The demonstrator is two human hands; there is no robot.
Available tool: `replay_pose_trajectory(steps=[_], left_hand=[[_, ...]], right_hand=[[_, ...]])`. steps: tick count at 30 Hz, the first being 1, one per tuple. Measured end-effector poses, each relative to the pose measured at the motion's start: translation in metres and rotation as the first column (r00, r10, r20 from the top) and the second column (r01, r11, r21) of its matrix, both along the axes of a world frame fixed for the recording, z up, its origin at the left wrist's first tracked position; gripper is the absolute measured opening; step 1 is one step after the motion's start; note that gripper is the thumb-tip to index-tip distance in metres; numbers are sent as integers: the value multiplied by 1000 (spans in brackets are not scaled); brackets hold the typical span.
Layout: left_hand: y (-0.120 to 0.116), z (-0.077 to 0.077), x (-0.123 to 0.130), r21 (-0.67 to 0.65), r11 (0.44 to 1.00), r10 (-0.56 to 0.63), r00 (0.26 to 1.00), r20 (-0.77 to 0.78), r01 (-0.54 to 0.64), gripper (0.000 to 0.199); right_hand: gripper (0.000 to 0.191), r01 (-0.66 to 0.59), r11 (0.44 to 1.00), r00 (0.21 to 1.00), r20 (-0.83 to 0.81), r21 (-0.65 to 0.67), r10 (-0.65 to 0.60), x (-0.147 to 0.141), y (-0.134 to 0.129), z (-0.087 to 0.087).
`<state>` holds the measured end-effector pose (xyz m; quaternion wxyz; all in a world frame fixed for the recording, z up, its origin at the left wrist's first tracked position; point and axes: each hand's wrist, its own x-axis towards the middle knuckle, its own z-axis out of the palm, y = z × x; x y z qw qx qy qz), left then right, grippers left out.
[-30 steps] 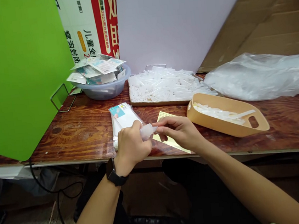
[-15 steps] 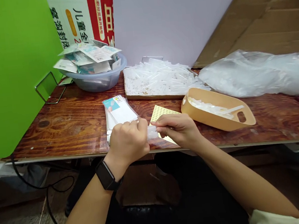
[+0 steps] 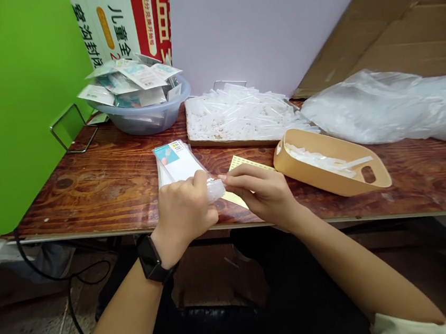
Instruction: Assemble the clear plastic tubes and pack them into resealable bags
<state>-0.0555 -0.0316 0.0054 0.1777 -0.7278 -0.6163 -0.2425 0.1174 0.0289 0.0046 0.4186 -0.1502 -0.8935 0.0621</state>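
My left hand [image 3: 185, 205] is wrapped round a bundle of translucent plastic strips [image 3: 215, 189], whose ends stick out toward the right. Thumb and fingers of my right hand [image 3: 263, 189] come together in a pinch at the free end of that bundle; whatever lies between the fingertips is too small to make out. Behind my left hand lies a stack of clear packets with printed cards [image 3: 180, 163], blue and white on top. Partly under my right hand, a yellow sheet of small round stickers [image 3: 234, 198] rests on the table.
To the right stands a tan basket [image 3: 324, 182] with white strips inside. Behind it, a shallow tray [image 3: 236, 141] is heaped with translucent strips. A clear plastic bag [image 3: 384, 107] lies at right, and a bluish bowl [image 3: 142, 119] full of packets stands on the wooden table [image 3: 86, 197].
Both hands have shifted slightly left with the bundle. The bundle's end now tilts more toward me, and my right fingers have moved to its upper corner.
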Motion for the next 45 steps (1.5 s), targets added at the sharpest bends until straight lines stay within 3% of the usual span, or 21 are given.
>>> replay_pose_trajectory(steps=[8, 13, 20, 30, 36, 40, 42, 45], left_hand=[[-2, -1, 3, -75, 996, 65, 993, 100, -57, 14], [-2, -2, 2, -35, 999, 43, 998, 55, -41, 13], [-2, -4, -1, 97, 991, -85, 996, -32, 88, 8], [-6, -5, 8, 167, 980, -97, 994, -60, 105, 4], [1, -10, 11, 41, 995, -85, 990, -114, 90, 11], [3, -7, 12, 2, 1000, -11, 1000, 22, 11, 11], [3, -7, 13, -15, 999, 32, 994, 108, -31, 10], [3, -7, 16, 6, 997, 72, 986, 150, -73, 8]], right_hand=[[21, -69, 954, 991, -126, -291, 33, -5, -3, 2], [8, -148, 833, 978, -202, -533, 45, -3, -1, 4], [4, -253, 687, 962, -252, -681, 104, -2, 4, 4], [12, -305, 596, 943, -325, -743, 78, -2, 4, -3], [16, -268, 531, 953, -302, -804, 23, -2, 9, -16], [24, -272, 455, 949, -315, -848, -20, -1, 3, -12], [25, -293, 467, 938, -345, -834, -29, -1, 0, -8], [22, -299, 531, 934, -358, -793, -10, -1, 0, -6]])
